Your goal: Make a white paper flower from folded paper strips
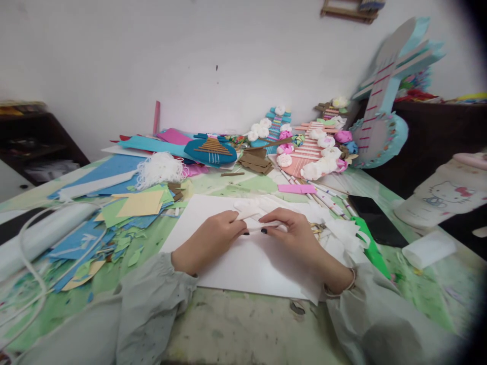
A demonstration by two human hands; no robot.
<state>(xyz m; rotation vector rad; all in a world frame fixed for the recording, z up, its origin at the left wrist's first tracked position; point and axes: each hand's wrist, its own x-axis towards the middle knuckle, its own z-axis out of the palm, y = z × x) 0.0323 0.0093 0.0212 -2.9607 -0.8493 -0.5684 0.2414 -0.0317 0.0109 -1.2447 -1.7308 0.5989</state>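
A strip of white crepe paper (249, 209) lies between my two hands, above a large white sheet (236, 268) on the table. My left hand (216, 235) is closed, thumb and fingers pinched on the strip's left part. From the right, my right hand (291, 233) pinches the strip's other part between thumb and fingers. The fingertips of the two hands are a short gap apart. More crumpled white paper (342, 235) and gold-handled scissors (316, 229) lie just beyond and right of my right hand, partly covered.
Blue and green paper scraps (129, 213) and white yarn (162, 170) lie left. Decorated paper instruments (312, 152) stand at the back. A black phone (376, 220), green glue gun (375, 253) and white cup (443, 190) are right.
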